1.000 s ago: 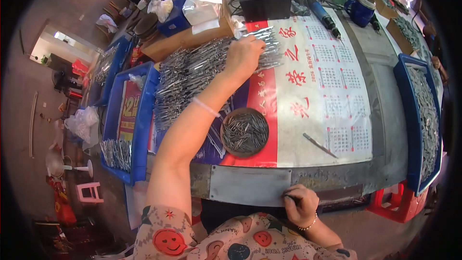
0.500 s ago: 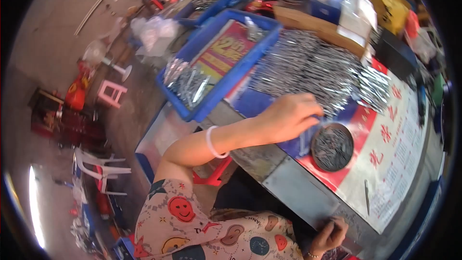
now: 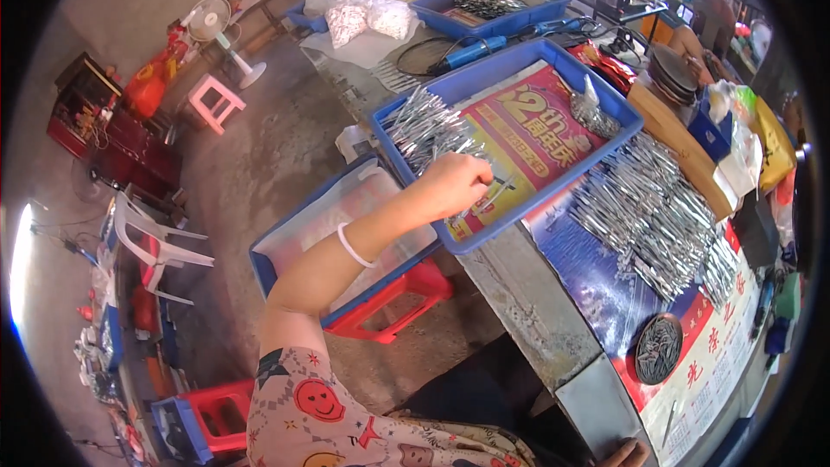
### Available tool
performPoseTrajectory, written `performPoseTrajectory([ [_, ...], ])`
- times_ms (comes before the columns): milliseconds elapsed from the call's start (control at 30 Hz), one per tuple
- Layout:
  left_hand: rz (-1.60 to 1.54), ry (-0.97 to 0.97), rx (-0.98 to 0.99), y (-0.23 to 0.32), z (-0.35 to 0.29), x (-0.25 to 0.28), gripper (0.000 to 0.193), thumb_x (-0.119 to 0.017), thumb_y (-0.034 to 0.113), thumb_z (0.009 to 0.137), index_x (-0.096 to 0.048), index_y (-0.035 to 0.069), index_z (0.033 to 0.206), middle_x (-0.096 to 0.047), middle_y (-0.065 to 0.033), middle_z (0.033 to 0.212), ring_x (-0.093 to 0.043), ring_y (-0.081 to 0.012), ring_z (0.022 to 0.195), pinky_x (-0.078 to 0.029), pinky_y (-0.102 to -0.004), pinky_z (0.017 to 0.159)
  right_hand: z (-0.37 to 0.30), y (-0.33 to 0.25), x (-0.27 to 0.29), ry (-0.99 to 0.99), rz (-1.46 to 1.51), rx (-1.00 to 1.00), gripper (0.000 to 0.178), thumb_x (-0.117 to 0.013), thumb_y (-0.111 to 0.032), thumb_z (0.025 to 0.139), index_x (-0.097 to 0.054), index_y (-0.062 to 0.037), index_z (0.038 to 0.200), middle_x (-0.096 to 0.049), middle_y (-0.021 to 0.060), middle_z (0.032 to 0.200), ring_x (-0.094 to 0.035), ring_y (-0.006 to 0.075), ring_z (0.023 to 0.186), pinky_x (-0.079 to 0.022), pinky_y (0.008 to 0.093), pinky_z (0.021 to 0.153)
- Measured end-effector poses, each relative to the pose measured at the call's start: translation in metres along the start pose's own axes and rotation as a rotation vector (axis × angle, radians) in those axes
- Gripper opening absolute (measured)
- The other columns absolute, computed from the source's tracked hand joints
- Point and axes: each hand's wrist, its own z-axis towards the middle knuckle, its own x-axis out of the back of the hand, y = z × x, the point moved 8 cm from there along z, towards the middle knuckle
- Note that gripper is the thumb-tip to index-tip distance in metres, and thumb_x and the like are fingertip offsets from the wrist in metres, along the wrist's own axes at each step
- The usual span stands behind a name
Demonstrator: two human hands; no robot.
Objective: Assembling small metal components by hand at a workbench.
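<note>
My left hand, with a pale band on its wrist, is over the near end of a blue tray. Its fingers are pinched together. Thin silver pieces show by the fingertips, but whether they are in the grip is unclear. Beside the hand, slender silver metal rods lie heaped in the tray, on a red and yellow printed sheet. A clear bag of small parts lies in its far corner. Only part of my right hand shows, at the table's near edge by the lower rim; its grip is hidden.
Many similar rods cover the table right of the tray. A round dish holds small dark pieces. Beneath my left arm, another blue tray rests above a red stool. Behind lie a blue corded tool and filled plastic bags.
My left hand has moved from beside the round dish, leftward and over the blue tray. The view has swung, and my right hand now sits lower, partly out of the picture.
</note>
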Motion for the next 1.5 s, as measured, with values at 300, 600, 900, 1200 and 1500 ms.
performPoseTrajectory([
  [300, 0.399, -0.257, -0.015, 0.020, 0.018, -0.049, 0.029, -0.052, 0.008, 0.080, -0.049, -0.004, 0.106, -0.065, -0.0233, 0.083, -0.065, -0.0364, 0.080, -0.053, -0.0446, 0.068, -0.004, -0.011, -0.005, 0.008, -0.168, 0.174, 0.026, -0.066, -0.019, 0.086, -0.059, 0.0051, 0.077, -0.056, 0.0123, 0.065, -0.048, 0.0221, 0.056, -0.044, 0.0341, 0.054],
  [600, 0.394, -0.289, 0.006, 0.006, 0.022, -0.048, 0.032, -0.052, 0.009, 0.081, -0.041, -0.001, 0.109, -0.062, -0.0238, 0.079, -0.062, -0.0398, 0.075, -0.048, -0.0501, 0.065, -0.009, 0.028, -0.006, -0.065, -0.128, 0.053, 0.011, -0.056, -0.007, 0.086, -0.050, -0.0017, 0.078, -0.042, -0.0004, 0.062, -0.034, 0.0073, 0.055, -0.029, 0.0242, 0.048],
  [900, -0.362, 0.112, -0.102, 0.110, -0.026, 0.026, 0.048, -0.052, -0.007, 0.079, -0.043, 0.001, 0.126, -0.059, -0.0045, 0.081, -0.059, -0.0116, 0.075, -0.046, -0.0239, 0.069, 0.007, 0.004, -0.005, -0.152, -0.099, 0.077, 0.007, -0.059, 0.001, 0.074, -0.053, -0.0026, 0.075, -0.051, 0.0122, 0.063, -0.050, 0.0268, 0.052, -0.038, 0.0319, 0.050],
  [1200, -1.572, -0.607, 0.009, 0.215, -0.139, -0.128, 0.056, -0.046, -0.016, 0.080, -0.031, 0.007, 0.128, -0.050, -0.0199, 0.118, -0.066, -0.0320, 0.085, -0.056, -0.0382, 0.071, 0.035, -0.007, -0.008, -0.520, 0.041, -0.062, 0.009, -0.062, -0.004, 0.079, -0.056, -0.0006, 0.085, -0.055, 0.0137, 0.068, -0.056, 0.0287, 0.057, -0.044, 0.0326, 0.054],
  [1500, -1.568, -0.682, 0.111, 0.256, -0.177, -0.168, 0.033, -0.042, -0.012, 0.082, -0.039, 0.004, 0.111, -0.061, -0.0199, 0.078, -0.065, -0.0268, 0.068, -0.056, -0.0316, 0.058, 0.116, -0.021, -0.055, -0.650, -0.137, 0.323, 0.018, -0.058, -0.005, 0.079, -0.050, -0.0024, 0.095, -0.056, 0.0171, 0.087, -0.057, 0.0354, 0.077, -0.046, 0.0414, 0.066],
])
